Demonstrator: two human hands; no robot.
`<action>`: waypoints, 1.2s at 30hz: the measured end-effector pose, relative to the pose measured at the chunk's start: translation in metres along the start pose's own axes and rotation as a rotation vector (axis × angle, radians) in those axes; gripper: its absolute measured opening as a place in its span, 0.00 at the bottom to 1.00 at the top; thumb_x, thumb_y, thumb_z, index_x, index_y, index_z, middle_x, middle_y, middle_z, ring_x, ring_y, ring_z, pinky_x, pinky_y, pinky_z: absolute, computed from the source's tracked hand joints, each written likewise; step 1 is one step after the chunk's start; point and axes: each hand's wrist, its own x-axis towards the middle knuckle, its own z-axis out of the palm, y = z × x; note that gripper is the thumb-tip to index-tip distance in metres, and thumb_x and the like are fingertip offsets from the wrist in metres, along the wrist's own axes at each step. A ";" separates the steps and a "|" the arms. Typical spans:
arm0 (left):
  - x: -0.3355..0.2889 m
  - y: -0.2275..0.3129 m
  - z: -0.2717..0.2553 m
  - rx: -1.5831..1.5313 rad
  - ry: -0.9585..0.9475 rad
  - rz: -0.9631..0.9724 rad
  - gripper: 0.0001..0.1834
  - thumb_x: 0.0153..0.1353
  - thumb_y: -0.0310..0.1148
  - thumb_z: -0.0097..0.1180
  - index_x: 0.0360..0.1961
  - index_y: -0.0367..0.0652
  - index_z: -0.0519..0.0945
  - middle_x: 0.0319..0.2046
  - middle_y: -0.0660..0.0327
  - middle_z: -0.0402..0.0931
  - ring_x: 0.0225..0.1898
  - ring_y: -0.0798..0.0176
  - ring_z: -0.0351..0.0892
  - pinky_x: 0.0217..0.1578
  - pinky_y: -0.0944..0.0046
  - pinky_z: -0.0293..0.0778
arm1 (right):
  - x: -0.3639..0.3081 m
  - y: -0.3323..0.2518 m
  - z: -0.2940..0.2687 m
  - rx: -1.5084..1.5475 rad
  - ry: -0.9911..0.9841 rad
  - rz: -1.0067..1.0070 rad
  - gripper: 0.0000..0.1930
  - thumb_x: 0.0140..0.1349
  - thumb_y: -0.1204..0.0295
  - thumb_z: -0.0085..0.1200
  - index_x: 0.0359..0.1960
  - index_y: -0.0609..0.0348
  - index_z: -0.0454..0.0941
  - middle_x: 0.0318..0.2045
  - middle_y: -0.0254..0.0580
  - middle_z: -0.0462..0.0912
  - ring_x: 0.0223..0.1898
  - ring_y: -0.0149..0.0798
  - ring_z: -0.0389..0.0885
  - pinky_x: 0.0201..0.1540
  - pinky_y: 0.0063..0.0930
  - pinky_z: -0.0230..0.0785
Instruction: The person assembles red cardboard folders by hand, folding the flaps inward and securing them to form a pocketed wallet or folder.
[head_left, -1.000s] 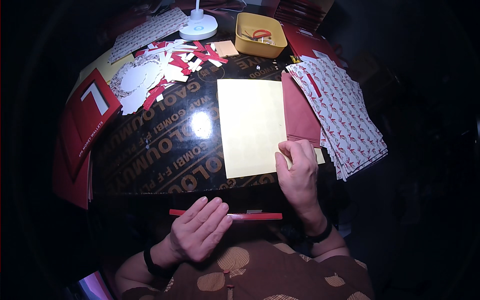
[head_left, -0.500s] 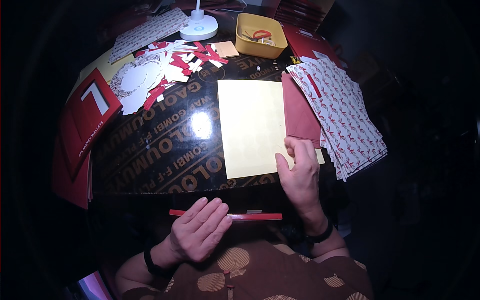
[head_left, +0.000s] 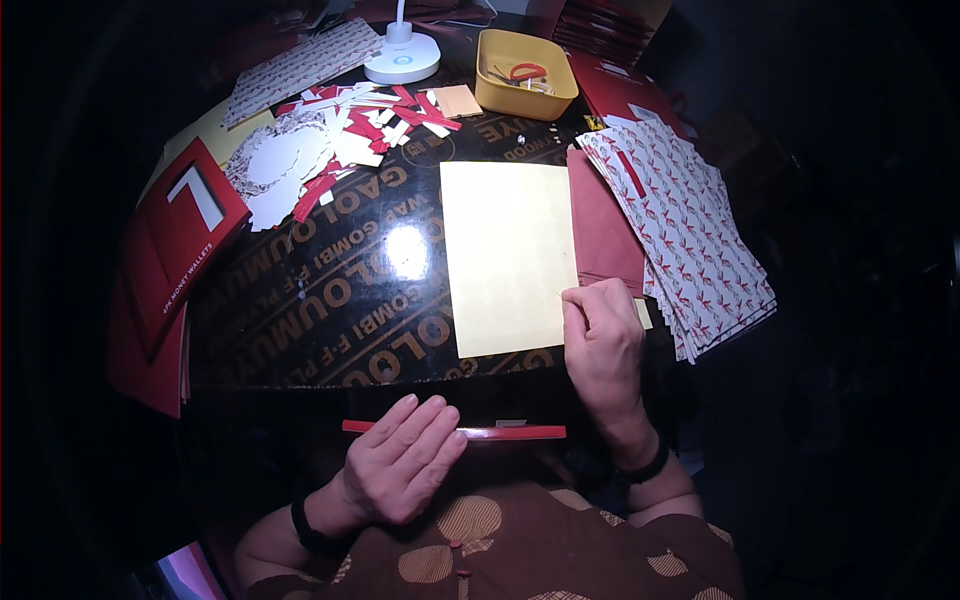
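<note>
My left hand holds a thin red packet, seen edge-on in front of my body below the table edge. Its fingers lie together across the packet's upper edge; the thumb is hidden. Over the right edge of a pale yellow sheet, my right hand is closed, thumb and forefinger pinched together. Whatever sits between those fingertips is too small to make out. Dark red envelopes lie just beyond this hand, partly under a fanned stack of white patterned sheets.
Red cut-out cards lie at the left edge. Paper scraps are heaped behind them. A white lamp base and a yellow tub with orange-handled scissors stand at the back of the dark table.
My right hand's thumb and forefinger, apart before, have come together at the yellow sheet's edge, and the other fingers have curled in. My left hand keeps its hold on the red packet.
</note>
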 end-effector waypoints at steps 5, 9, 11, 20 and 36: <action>0.000 0.003 -0.001 0.012 -0.017 -0.009 0.13 0.56 0.26 0.59 0.41 0.31 0.85 0.42 0.44 0.85 0.49 0.44 0.85 0.55 0.45 0.78 | 0.003 -0.002 0.003 -0.014 -0.026 0.073 0.02 0.60 0.79 0.57 0.32 0.62 0.76 0.31 0.49 0.74 0.37 0.53 0.77 0.41 0.45 0.69; 0.000 0.005 -0.006 0.010 -0.078 -0.002 0.14 0.56 0.23 0.59 0.44 0.31 0.83 0.46 0.42 0.82 0.53 0.43 0.83 0.60 0.42 0.73 | 0.002 -0.002 0.006 -0.073 -0.031 0.089 0.03 0.61 0.77 0.56 0.32 0.61 0.75 0.31 0.48 0.74 0.37 0.54 0.77 0.42 0.46 0.68; -0.002 0.006 -0.005 0.046 -0.113 0.008 0.14 0.55 0.26 0.60 0.43 0.32 0.85 0.48 0.44 0.81 0.54 0.45 0.82 0.60 0.44 0.74 | 0.001 0.000 0.009 -0.061 -0.016 0.082 0.03 0.61 0.77 0.56 0.32 0.61 0.74 0.31 0.48 0.74 0.38 0.54 0.76 0.42 0.46 0.68; -0.006 0.015 0.001 0.146 -0.039 -0.018 0.21 0.52 0.26 0.65 0.49 0.36 0.85 0.44 0.60 0.73 0.47 0.61 0.70 0.59 0.49 0.66 | -0.002 0.008 -0.008 0.336 -0.006 0.156 0.01 0.67 0.80 0.50 0.37 0.66 0.73 0.30 0.50 0.79 0.28 0.46 0.78 0.34 0.36 0.70; -0.006 0.022 0.000 0.210 -0.078 -0.010 0.24 0.53 0.28 0.63 0.53 0.34 0.82 0.47 0.59 0.72 0.47 0.60 0.72 0.50 0.56 0.67 | -0.062 -0.014 -0.052 0.503 -0.245 -0.527 0.09 0.65 0.77 0.58 0.39 0.60 0.68 0.40 0.57 0.83 0.35 0.51 0.84 0.37 0.40 0.78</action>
